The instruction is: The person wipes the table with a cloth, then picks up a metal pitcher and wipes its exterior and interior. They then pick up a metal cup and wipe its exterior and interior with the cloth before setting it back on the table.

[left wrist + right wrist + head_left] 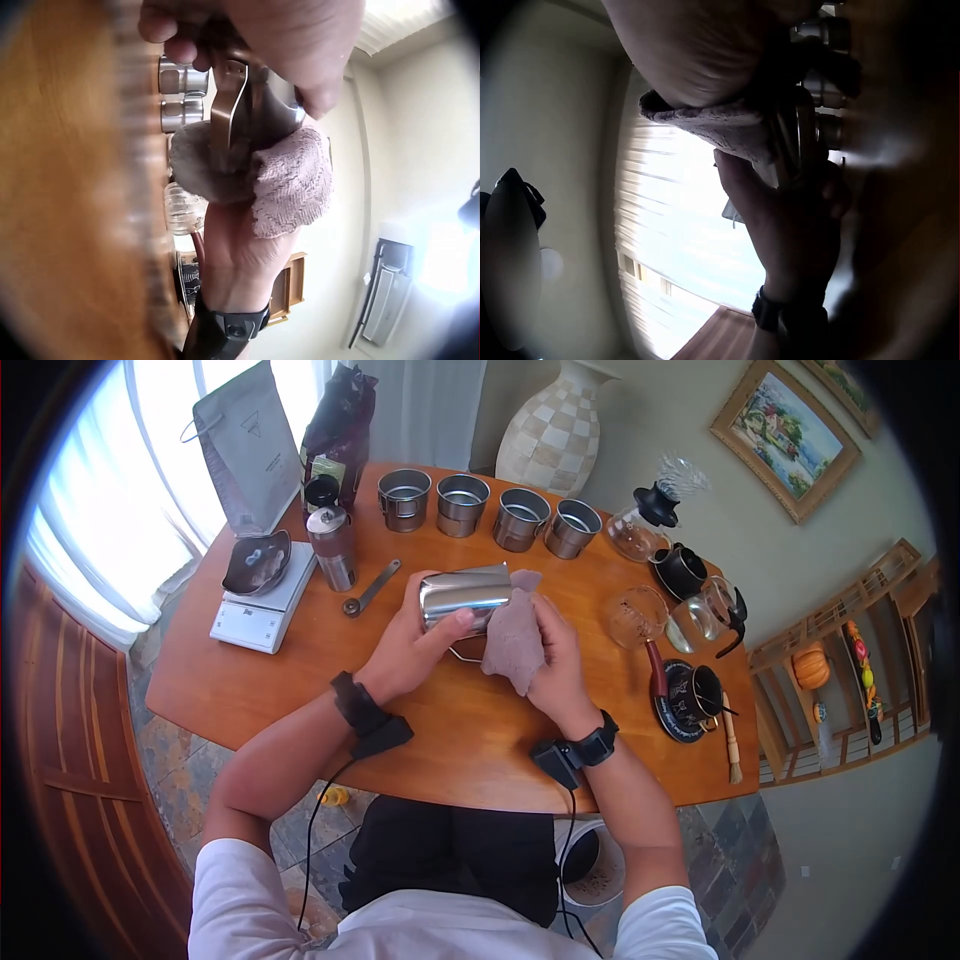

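In the head view, a shiny metal cup lies on its side in the air above the table. My left hand grips its body, thumb across the near side. A grey-mauve cloth covers the cup's mouth end, held there by my right hand. The left wrist view shows the cup's strap handle beside the bunched cloth. From the right wrist, the cloth stretches between both hands, and its folds hide the cup's rim.
Several metal cups line the wooden table's far edge. To the left stand a scale with a dark dish, a hand grinder and a scoop. Glass carafes, a black cup and a brush occupy the right.
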A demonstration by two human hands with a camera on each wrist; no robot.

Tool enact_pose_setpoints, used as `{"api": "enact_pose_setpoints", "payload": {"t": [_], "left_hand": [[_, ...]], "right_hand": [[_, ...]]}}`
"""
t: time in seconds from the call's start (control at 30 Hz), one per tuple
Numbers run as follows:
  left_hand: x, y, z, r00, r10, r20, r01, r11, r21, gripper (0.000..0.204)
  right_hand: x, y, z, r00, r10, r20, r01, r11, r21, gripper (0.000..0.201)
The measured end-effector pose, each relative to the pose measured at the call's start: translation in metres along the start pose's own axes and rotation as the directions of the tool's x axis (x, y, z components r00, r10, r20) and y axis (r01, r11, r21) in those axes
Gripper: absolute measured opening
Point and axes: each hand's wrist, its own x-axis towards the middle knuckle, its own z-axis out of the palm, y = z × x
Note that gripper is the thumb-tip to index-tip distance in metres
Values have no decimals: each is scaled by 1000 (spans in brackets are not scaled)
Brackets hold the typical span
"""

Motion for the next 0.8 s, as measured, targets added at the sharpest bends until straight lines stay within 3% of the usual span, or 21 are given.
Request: {"api": "enact_pose_setpoints", "payload": {"t": [0.03, 0.1, 0.13, 0.23, 0.27, 0.33, 0.37, 0.4, 0.43, 0.5, 0.57, 0.6, 0.63, 0.7, 0.73, 0.77, 0.8], "left_hand": [[0, 4, -2, 1000, 4, 2, -4, 1000, 0, 61], [0, 10, -9, 957, -287, 44, 288, 958, -18, 60], [1, 9, -11, 957, -286, 47, 287, 958, -17, 60], [7, 3, -14, 952, -299, 69, 298, 954, 24, 66], [9, 0, -14, 944, -314, 98, 319, 947, -45, 68], [9, 3, -11, 936, -328, 128, 342, 932, -118, 71], [8, 13, -7, 947, -311, 80, 321, 911, -260, 69], [8, 18, -5, 954, -299, 30, 286, 873, -396, 68], [10, 13, -10, 954, -298, 27, 284, 869, -405, 68], [15, 3, -26, 974, -207, 95, 226, 833, -506, 73], [15, 10, -24, 977, -208, 49, 202, 824, -529, 74], [16, 10, -23, 985, -175, 3, 150, 835, -530, 73], [16, 10, -23, 989, -143, -44, 98, 843, -528, 72], [15, 11, -22, 988, -142, -58, 91, 849, -521, 74], [15, 8, -23, 992, -124, -36, 89, 860, -502, 74], [17, 4, -23, 995, -103, -16, 83, 872, -482, 75], [17, -2, -23, 995, -100, -16, 80, 871, -484, 75]], "right_hand": [[1, 0, -2, 993, -115, 33, 119, 973, -196, 35], [2, 0, 1, 979, -201, 20, 200, 950, -241, 35], [2, 0, 2, 959, -284, 15, 276, 918, -284, 35], [3, 0, -4, 940, -335, 59, 334, 874, -353, 32], [2, 0, -2, 940, -335, 59, 333, 874, -354, 32], [-4, 0, 6, 962, -125, -242, 122, 992, -28, 27], [-1, 2, 3, 964, -125, -235, 121, 992, -30, 27], [4, 5, -5, 946, 27, -323, 19, 990, 139, 26], [8, 8, -13, 905, 192, -380, -71, 948, 311, 26], [11, 13, -21, 914, 243, -324, -115, 923, 367, 29], [13, 2, -22, 970, 237, -51, -235, 971, 47, 37], [17, 7, -27, 991, 17, 135, 19, 966, -259, 46], [18, 1, -23, 990, 14, 137, 22, 966, -259, 46], [17, -18, -9, 973, -222, 64, 231, 953, -196, 58], [15, -17, -10, 962, -269, 38, 271, 941, -203, 46], [12, -16, -7, 962, -271, 42, 274, 940, -205, 46], [6, -16, -1, 998, -61, 12, 60, 994, 89, 38]]}}
